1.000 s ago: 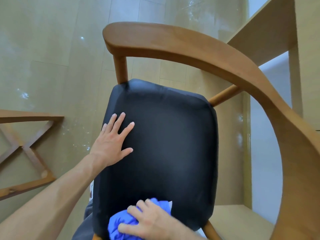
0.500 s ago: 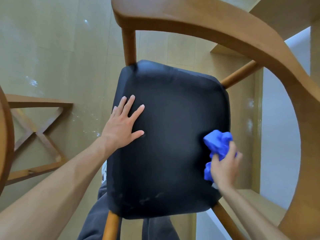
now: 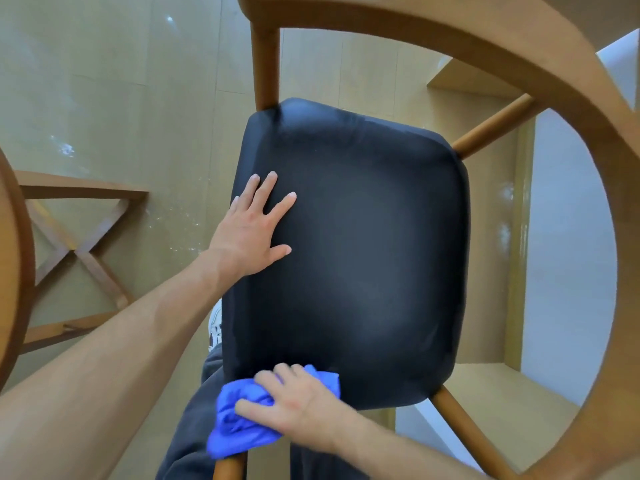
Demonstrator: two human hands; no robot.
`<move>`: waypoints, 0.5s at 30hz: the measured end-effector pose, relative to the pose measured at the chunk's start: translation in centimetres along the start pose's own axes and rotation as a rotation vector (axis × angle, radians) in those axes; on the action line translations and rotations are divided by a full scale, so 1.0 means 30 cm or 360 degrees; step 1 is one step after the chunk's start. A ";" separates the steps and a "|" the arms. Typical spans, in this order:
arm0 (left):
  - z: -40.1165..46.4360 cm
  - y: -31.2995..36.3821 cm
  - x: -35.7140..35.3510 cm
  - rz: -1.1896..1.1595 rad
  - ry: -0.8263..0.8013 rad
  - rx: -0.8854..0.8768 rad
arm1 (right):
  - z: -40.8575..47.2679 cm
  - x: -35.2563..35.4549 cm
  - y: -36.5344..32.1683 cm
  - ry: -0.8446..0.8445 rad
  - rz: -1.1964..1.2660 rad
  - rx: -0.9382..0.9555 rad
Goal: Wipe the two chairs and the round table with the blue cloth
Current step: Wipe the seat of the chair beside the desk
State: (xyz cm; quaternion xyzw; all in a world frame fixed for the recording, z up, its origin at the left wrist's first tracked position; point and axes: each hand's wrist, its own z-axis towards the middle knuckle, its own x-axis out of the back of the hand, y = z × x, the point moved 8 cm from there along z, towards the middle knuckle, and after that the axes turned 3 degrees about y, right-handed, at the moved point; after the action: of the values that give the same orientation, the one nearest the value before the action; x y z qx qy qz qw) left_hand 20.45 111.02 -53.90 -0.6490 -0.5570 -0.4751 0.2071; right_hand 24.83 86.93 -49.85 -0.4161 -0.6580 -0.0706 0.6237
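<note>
At the near edge of the black padded chair seat (image 3: 353, 254), your right hand (image 3: 298, 407) grips the crumpled blue cloth (image 3: 239, 420), fingers curled over it. Left hand (image 3: 252, 230) lies flat, fingers spread, bracing the seat's left side. Work in overlapping passes with even pressure and cover the rounded corners. The seat looks smooth and slightly cushioned. The curved wooden backrest (image 3: 519, 57) looks hard and unwiped.
</note>
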 end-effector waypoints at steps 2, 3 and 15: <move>-0.002 0.001 0.004 -0.0011 -0.0008 0.0009 | -0.101 0.049 0.128 0.0023 -0.0043 0.0056; -0.002 0.001 0.006 -0.0018 -0.0008 0.0014 | -0.158 0.083 0.205 0.0016 -0.0064 0.0056; -0.002 0.004 0.002 -0.0024 0.0037 -0.0001 | -0.531 0.350 0.916 0.0359 0.0220 -0.1932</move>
State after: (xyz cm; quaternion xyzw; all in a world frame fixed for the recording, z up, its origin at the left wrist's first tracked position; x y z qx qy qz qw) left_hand 20.53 110.97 -53.80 -0.6393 -0.5593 -0.4842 0.2096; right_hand 55.74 99.70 -48.94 -0.7281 -0.4022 -0.4352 0.3447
